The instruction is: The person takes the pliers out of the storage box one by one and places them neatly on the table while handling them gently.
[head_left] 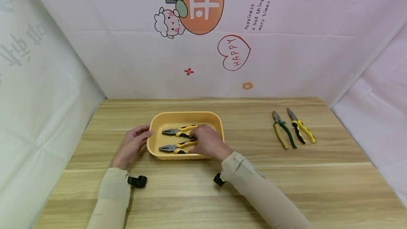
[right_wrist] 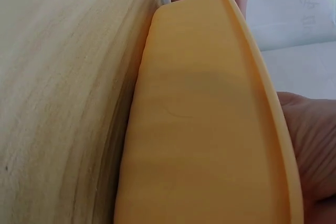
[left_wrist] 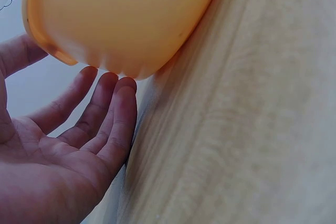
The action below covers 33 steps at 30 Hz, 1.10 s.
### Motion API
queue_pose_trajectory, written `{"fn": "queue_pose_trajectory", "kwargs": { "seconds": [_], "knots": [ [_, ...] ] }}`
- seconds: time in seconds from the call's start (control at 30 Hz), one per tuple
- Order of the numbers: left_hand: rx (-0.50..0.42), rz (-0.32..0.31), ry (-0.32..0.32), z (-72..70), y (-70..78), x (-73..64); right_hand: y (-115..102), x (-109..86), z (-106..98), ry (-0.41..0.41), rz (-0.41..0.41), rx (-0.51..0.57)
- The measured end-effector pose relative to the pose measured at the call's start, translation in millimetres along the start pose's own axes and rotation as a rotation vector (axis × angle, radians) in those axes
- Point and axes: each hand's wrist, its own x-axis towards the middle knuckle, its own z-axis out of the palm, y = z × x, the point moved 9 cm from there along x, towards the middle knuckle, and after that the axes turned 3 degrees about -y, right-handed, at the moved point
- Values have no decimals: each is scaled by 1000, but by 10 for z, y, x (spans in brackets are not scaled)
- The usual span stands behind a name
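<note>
A yellow plastic tray (head_left: 184, 157) stands on the table, with two combination pliers lying side by side inside, jaws to the left. At its left end my left hand (head_left: 131, 146) holds the wall, thumb at the rim and fingertips against the outside (left_wrist: 97, 103). My right hand (head_left: 208, 142) reaches in over the right side, thumb and fingers around the yellow-and-black handles of the nearer pliers (head_left: 168, 148). The farther pliers (head_left: 171, 131) lie just beyond, handle ends partly hidden by that hand. In the right wrist view, the tray's outer wall (right_wrist: 199, 114) hides the fingers.
To the right on the wooden table (head_left: 254, 172) lie pliers with green and tan handles (head_left: 284, 133) and long-nose pliers with yellow and black handles (head_left: 300, 126). A printed white cloth (head_left: 127, 63) hangs behind the table's back edge, with more cloth at both sides.
</note>
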Motion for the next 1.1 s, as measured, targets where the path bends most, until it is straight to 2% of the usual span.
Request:
{"fn": "queue_pose_trajectory", "kwargs": {
  "seconds": [0.43,0.8,1.1],
  "knots": [
    [-10,-6,6,-9,-20,4,27,40,88,-12,57,39],
    [-8,1,7,-8,-21,4,35,26,109,-33,57,74],
    [-17,12,5,1,-6,12,75,36,92,-7,69,49]
  ]
}}
